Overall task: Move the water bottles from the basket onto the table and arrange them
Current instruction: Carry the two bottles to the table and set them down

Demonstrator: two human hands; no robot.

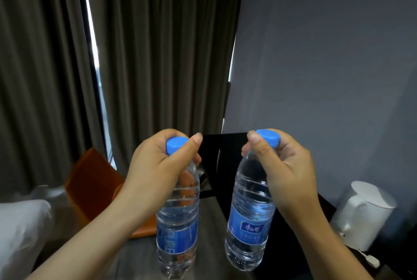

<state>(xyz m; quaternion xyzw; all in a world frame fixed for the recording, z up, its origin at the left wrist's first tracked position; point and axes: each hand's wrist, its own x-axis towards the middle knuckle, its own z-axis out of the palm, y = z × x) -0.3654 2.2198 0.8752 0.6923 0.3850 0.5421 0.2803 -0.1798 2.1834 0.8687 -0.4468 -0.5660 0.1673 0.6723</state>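
Two clear water bottles with blue caps and blue labels hang upright in the air in front of me. My left hand grips the left water bottle around its neck and cap. My right hand grips the right water bottle the same way, thumb against the cap. The bottles are side by side and apart, at about the same height. No basket is in view. The dark table lies below and to the right of the bottles.
A white electric kettle stands on the dark table at the right, by the grey wall. An orange chair is at the left behind my left arm. White bedding fills the lower left. Dark curtains hang behind.
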